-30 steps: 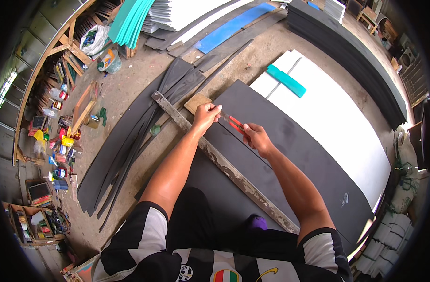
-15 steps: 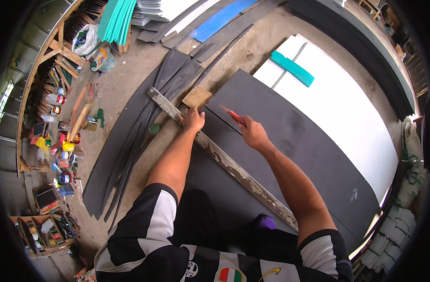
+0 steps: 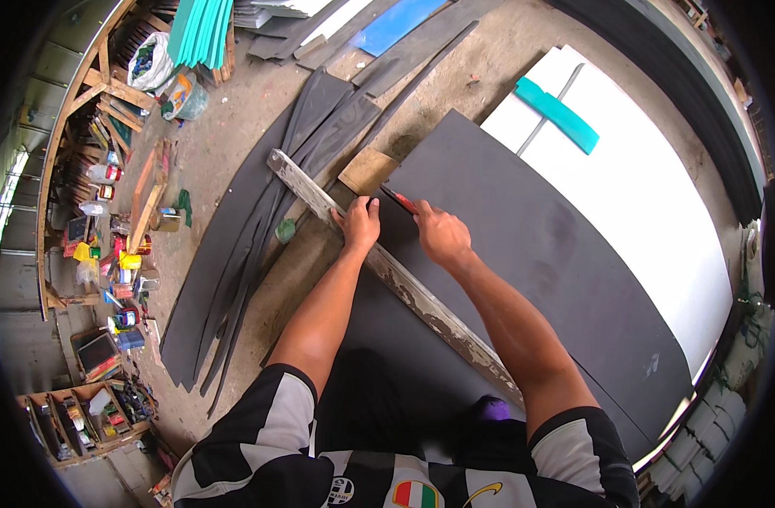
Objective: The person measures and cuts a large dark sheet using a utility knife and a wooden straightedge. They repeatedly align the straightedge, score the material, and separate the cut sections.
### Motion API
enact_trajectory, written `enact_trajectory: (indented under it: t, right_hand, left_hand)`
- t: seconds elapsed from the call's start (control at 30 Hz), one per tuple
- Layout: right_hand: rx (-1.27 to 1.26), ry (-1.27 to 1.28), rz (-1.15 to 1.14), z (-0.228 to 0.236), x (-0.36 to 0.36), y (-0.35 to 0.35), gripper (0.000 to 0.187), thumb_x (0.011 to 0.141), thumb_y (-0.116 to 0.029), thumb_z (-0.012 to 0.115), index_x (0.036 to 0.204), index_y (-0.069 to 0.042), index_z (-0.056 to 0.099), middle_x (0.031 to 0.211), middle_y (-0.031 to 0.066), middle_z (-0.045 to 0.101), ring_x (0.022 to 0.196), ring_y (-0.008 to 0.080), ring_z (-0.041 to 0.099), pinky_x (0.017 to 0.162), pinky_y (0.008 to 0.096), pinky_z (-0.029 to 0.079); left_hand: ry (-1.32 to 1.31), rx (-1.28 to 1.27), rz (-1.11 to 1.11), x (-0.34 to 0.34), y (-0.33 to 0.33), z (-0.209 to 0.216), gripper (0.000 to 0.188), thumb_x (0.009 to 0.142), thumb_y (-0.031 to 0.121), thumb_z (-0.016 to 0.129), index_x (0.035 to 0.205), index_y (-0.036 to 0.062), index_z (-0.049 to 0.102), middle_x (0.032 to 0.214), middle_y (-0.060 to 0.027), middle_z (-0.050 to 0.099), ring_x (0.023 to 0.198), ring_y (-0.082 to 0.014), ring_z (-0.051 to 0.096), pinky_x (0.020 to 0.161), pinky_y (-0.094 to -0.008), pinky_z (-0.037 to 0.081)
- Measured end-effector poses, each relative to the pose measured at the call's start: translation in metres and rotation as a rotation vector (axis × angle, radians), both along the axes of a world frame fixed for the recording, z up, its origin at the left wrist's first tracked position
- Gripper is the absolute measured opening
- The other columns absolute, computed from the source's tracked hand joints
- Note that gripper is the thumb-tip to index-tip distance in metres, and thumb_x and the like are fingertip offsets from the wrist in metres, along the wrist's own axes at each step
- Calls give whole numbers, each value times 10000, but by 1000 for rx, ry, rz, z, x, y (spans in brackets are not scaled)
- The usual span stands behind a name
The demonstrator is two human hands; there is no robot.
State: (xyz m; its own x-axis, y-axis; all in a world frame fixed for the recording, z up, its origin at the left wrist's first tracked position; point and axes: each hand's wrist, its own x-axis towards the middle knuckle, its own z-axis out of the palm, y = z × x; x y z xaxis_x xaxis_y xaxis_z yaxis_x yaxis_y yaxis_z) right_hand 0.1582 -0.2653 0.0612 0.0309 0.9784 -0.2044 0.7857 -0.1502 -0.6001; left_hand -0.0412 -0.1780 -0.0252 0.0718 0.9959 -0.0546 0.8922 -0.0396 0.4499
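Note:
A long, worn wooden batten [image 3: 421,291] with flaking pale paint lies across a dark grey foam-like sheet [image 3: 523,245]. My left hand [image 3: 358,223] grips the batten near its far left part, its fingers curled over the edge. In my right hand [image 3: 442,234] is a red-handled utility knife [image 3: 402,201], its blade pointing left at the sheet's far left edge, close to my left fingertips. Whether the blade touches the sheet I cannot tell. Beside the sheet's corner sits a small wooden block [image 3: 368,171].
Dark offcut strips [image 3: 235,229] are heaped on the floor to the left. A white sheet [image 3: 624,186] with a teal piece [image 3: 558,115] on it lies beyond the grey one. Paint cans, tools and a wooden compartment box [image 3: 82,419] line the left side.
My right hand has moved the knife left, bringing its blade to the sheet's edge near my left hand. My left hand stays on the batten. The view has shifted slightly.

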Motion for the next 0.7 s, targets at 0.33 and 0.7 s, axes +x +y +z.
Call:
enact_trajectory:
  t: [0.33, 0.7]
  right_hand:
    - [-40, -55, 48, 2, -5, 5, 220, 1091, -227, 476, 1251, -88, 532, 1095, 182, 735, 983, 408, 743, 797, 515, 602]
    - [-178, -251, 196, 30, 30, -36, 209, 1047, -143, 493, 1228, -47, 535, 1034, 202, 735, 906, 408, 748, 733, 515, 602]
  left_hand:
    - [-25, -7, 11, 1, 1, 8, 295, 1092, 338, 521, 1166, 99, 678, 1208, -96, 724, 1210, -339, 644, 1225, -705, 72]
    - [-15, -43, 22, -1, 3, 17, 447, 1066, 467, 529, 1238, 82, 676, 1254, -157, 728, 1251, -371, 634, 1238, -694, 57]
